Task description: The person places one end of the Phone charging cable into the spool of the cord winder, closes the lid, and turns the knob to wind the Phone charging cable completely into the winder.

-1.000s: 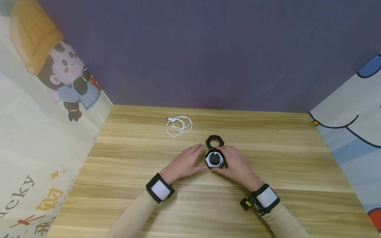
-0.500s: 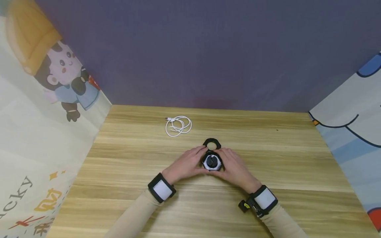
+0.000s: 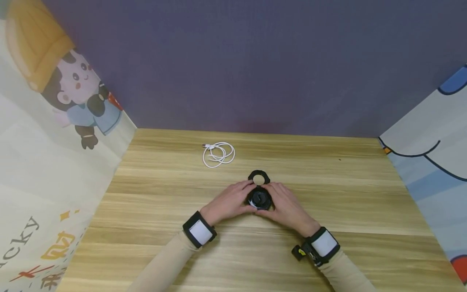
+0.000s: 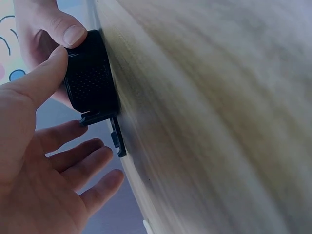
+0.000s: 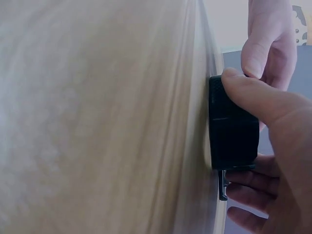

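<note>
A black, many-sided case sits on the wooden tabletop, with a dark round knob-like middle and a pale patch at its lower left. Joined to its far side, a black ring-shaped lid lies folded back. My left hand holds the case's left side, thumb at the near edge and forefinger at the far end. On the other side my right hand grips it likewise, the thumbs close together. The left wrist view shows a dotted texture on the case wall; the right wrist view shows a smooth side.
Behind the case, to the left, a coiled white cable with a metal plug lies on the wooden table. A dark panel stands along the back edge. Printed cartoon walls flank both sides.
My left hand has come in from beside the case to hold it. The case has shifted slightly left and nearer, and its pale top face now looks mostly dark.
</note>
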Demonstrator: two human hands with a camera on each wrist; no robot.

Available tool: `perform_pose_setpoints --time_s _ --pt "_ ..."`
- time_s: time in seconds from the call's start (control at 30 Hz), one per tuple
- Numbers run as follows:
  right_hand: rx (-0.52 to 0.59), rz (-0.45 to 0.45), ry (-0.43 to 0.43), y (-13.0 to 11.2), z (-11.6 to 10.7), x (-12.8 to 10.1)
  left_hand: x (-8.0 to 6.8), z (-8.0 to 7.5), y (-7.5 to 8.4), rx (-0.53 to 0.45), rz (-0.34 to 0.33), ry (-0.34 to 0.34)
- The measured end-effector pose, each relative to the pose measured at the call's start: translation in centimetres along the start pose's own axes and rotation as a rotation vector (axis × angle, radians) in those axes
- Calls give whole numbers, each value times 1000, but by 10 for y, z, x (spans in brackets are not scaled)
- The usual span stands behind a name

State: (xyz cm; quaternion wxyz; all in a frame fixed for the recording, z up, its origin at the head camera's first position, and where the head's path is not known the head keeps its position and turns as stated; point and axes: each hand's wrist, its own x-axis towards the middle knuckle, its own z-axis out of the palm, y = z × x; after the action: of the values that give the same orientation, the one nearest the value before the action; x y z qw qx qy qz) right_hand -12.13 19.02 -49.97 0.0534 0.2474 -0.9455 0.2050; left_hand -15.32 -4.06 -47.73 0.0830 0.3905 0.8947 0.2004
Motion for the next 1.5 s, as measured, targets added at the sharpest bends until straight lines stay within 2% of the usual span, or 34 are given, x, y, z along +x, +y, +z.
perform_pose_setpoints --time_s 0.4,0.57,0.8,1.13,1.5 --pt "54 68 -99 -2 -13 -1 4 1 -2 39 9 -7" --pt "56 64 -7 -4 -18 3 4 1 -2 33 -9 -14" --pt "-57 69 102 -11 -14 7 5 1 -3 26 -20 -12" --pt "-195 141 133 -21 -9 10 6 3 -4 42 -45 -23" --pt "-193 116 135 -24 -10 10 6 0 -4 45 -47 -27"
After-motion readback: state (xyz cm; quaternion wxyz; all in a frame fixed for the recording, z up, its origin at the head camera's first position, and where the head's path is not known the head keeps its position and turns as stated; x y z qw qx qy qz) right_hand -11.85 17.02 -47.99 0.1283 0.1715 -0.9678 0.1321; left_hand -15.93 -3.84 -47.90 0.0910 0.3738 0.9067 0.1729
